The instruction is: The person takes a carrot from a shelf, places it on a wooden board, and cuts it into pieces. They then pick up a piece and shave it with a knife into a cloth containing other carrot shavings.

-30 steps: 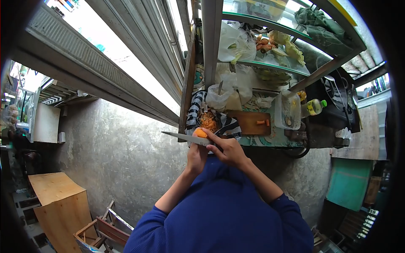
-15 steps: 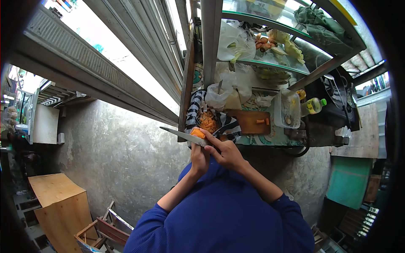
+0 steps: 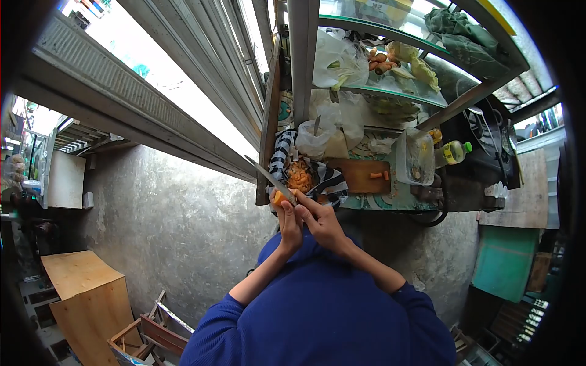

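Note:
An orange carrot piece is held in my left hand, whose fingers are closed round it. My right hand grips a knife whose blade lies against the carrot and points up and to the left. The knife's handle is hidden in my fingers. Just beyond my hands, a heap of orange carrot pieces lies on a black-and-white striped bag. A brown cutting board with small carrot pieces on it is to the right.
On the table stand a clear plastic container and a bottle with a green cap. Glass shelves above hold carrots and leafy vegetables. A metal post rises at the table's left.
The knife has turned so its tip points more upward, further from the left. The carrot piece and my left hand have shifted slightly down and left.

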`<state>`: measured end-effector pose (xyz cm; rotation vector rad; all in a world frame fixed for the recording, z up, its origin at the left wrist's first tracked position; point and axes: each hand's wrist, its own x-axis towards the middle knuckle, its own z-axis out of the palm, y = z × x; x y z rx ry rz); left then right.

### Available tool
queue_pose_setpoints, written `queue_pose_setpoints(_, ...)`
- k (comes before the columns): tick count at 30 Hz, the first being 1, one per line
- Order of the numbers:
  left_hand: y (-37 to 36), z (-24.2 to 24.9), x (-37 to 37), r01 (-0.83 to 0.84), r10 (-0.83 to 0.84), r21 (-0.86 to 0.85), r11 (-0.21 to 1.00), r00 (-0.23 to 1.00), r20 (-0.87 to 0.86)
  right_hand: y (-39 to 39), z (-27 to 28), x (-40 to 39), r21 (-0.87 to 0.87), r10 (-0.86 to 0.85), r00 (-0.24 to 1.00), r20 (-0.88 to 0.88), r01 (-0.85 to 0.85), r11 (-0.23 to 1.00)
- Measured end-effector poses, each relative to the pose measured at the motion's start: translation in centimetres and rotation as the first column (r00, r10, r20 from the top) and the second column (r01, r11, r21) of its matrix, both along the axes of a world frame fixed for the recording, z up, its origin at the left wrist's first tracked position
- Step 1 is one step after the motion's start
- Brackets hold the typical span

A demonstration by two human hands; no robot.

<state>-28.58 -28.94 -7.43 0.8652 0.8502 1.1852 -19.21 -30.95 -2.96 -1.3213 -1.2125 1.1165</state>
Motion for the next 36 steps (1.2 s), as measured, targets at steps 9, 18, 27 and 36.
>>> queue_pose_setpoints(9,1.4,-0.6,-0.9,0.176,-0.118,-0.069,0.982,0.857,0.502,0.4,1.3,2.8,-0.331,0.054,0.745,-0.665,-0.359,0.873)
queue_pose_setpoints(18,1.6,1.0,-1.5,0.163,0.004,-0.268,0.950,0.849,0.528,0.3,-1.0,1.0,0.040,0.152,0.982,0.116,-0.157,0.987)
queue_pose_setpoints(27,2.5,-1.7,-2.8,0.115,0.047,-0.433,0.894,0.937,0.345,0.3,0.5,2.2,-0.218,0.271,0.957,0.108,-0.243,0.945)
queue_pose_setpoints(36,2.5,-1.1,-2.7,0.241,-0.093,-0.497,0.833,0.948,0.305,0.4,0.3,2.3,-0.141,0.141,0.971,0.195,-0.114,0.983)
